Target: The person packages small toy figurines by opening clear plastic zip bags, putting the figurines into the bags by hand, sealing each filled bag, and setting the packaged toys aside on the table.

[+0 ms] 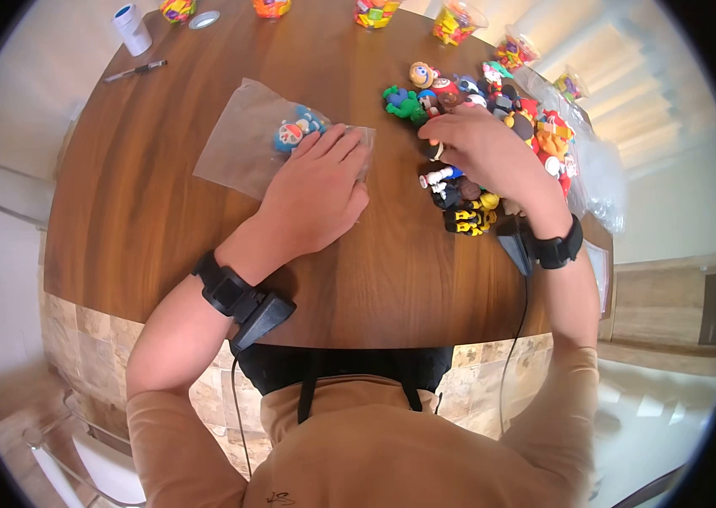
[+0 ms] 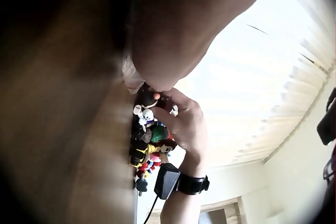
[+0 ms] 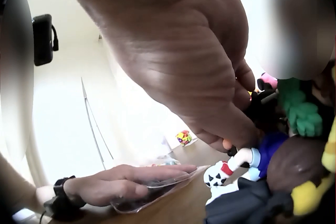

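My left hand (image 1: 316,186) lies with straight fingers on a clear plastic zip bag (image 1: 235,140). Inside it are blue-and-white toy figures (image 1: 294,131), partly under the fingertips. In the right wrist view the left hand (image 3: 115,182) rests flat over the bag (image 3: 157,192). My right hand (image 1: 493,148) reaches down into a heap of small toy figures (image 1: 468,195), fingers bent. Between its thumb and fingers it pinches a dark toy figure (image 1: 432,151), mostly hidden by the hand; a black head with an orange spot (image 2: 149,98) shows in the left wrist view.
Clear tubs of colourful pieces (image 1: 458,24) line the table's far edge. A white bottle (image 1: 131,32), a tape roll (image 1: 204,19) and a pen (image 1: 136,71) are at the far left. More plastic bags (image 1: 599,182) lie right of the heap. Cables hang from both wrist cameras.
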Available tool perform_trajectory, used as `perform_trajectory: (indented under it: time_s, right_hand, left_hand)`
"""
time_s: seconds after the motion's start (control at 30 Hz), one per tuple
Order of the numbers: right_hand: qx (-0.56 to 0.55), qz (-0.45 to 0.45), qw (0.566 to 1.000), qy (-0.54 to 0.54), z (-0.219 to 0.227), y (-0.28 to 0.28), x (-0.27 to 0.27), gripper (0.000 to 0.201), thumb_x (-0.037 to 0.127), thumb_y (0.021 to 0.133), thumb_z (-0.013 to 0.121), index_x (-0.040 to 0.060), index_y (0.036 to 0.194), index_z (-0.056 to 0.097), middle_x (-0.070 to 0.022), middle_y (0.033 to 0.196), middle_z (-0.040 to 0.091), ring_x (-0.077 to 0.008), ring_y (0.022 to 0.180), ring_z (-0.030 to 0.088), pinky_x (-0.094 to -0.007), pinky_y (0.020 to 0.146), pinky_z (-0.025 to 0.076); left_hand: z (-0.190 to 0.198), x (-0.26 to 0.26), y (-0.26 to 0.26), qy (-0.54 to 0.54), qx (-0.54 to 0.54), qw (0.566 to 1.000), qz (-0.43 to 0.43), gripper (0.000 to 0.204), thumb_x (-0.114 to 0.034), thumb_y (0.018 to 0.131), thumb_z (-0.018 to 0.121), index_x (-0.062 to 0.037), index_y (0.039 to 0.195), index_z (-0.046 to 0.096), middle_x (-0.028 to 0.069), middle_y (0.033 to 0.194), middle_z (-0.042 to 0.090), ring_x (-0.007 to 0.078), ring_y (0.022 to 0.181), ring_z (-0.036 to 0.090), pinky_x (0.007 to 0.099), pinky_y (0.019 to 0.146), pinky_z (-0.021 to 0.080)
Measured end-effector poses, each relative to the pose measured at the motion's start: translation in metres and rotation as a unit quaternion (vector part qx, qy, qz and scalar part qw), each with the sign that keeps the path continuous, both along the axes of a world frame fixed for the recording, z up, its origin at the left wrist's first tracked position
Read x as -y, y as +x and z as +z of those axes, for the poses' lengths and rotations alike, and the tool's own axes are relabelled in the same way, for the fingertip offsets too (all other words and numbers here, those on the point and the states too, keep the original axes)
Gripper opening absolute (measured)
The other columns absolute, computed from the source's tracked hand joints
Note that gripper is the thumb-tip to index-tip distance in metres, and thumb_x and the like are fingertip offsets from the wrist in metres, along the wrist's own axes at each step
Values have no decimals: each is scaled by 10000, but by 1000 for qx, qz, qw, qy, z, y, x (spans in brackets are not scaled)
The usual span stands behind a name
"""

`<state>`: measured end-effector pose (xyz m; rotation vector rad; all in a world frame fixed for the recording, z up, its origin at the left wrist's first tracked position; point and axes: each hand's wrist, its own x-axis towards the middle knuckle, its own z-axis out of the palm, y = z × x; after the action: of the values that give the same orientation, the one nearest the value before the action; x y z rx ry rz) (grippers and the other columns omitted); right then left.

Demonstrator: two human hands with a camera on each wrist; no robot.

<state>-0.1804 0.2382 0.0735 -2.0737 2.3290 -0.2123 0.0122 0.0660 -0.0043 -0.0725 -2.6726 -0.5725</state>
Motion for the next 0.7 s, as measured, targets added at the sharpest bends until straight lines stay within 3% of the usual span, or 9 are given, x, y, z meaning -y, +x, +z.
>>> perform_trajectory:
  time_s: [0.07, 0.13, 0.17, 0.2, 0.27, 0.43, 0.53, 0.6, 0.7]
  right_hand:
    - [12, 14, 999, -35, 12, 7, -5, 285, 20, 780, 697, 54, 1061, 670, -105, 909, 652, -259, 960, 606, -367, 851, 486]
    - [247, -184, 950, -58, 17, 13, -9, 324, -8, 814, 705, 43, 1128, 643, -23, 1101, 681, -169, 1081, 602, -317, 913, 480]
    - [316, -139, 929, -136, 11, 12, -12, 227, 54, 874, 715, 44, 1087, 636, 1, 991, 681, -82, 897, 630, -253, 759, 509]
    - [316, -139, 929, -135, 8, 12, -13, 227, 54, 874, 715, 44, 1087, 636, 1, 991, 681, -82, 897, 630, -253, 759, 509]
    - [514, -144, 824, -189, 4, 14, -15, 250, 35, 879, 719, 32, 1105, 611, -3, 1025, 686, -81, 900, 639, -236, 788, 516]
    - [589, -175, 761, -209, -3, 31, -13, 233, 34, 879, 728, 46, 1056, 576, -31, 1009, 678, -83, 900, 649, -218, 766, 529]
    - [579, -131, 769, -236, -18, 31, -10, 235, 33, 876, 731, 34, 1050, 573, -24, 984, 659, -85, 891, 651, -216, 735, 530]
    - [590, -143, 763, -224, -18, 34, -9, 230, 29, 874, 732, 25, 1038, 570, -19, 953, 639, -84, 872, 649, -214, 711, 528]
    - [604, -145, 759, -194, -21, 37, -4, 215, 36, 865, 744, 32, 987, 567, 1, 907, 618, -63, 810, 624, -207, 663, 499]
  left_hand:
    - [-2, 0, 1, -2, -4, 1000, 6, 453, -156, 895, 486, 60, 1291, 519, 207, 1392, 503, 362, 1353, 407, 454, 1128, 314]
    - [-2, 0, 0, -8, -6, 1000, 7, 451, -155, 897, 486, 61, 1291, 517, 207, 1390, 504, 364, 1352, 408, 453, 1127, 316]
    - [-1, 1, 0, -10, -5, 1000, 4, 446, -153, 899, 487, 67, 1285, 520, 208, 1384, 507, 365, 1350, 412, 450, 1125, 318]
    - [-1, 1, 0, -13, -4, 1000, 1, 441, -151, 900, 487, 72, 1279, 523, 209, 1378, 511, 366, 1347, 415, 446, 1124, 321]
    - [-6, 2, -3, 1, -9, 1000, 3, 435, -140, 895, 499, 63, 1278, 529, 205, 1377, 511, 369, 1347, 415, 438, 1118, 333]
    - [6, 3, -3, 93, -42, 995, 10, 393, -122, 847, 579, 23, 1213, 568, 179, 1350, 523, 369, 1302, 445, 425, 1045, 403]
    - [16, 2, 0, 80, -44, 992, 90, 289, -116, 794, 635, -23, 1066, 614, 150, 1184, 615, 315, 1126, 566, 407, 894, 475]
    - [21, 3, 0, 82, 6, 986, 143, 143, -120, 769, 659, -35, 877, 621, 106, 873, 667, 255, 818, 635, 382, 703, 493]
    - [11, 9, -1, 127, 21, 981, 143, 83, -119, 768, 664, -44, 776, 629, 80, 646, 621, 229, 603, 608, 346, 580, 473]
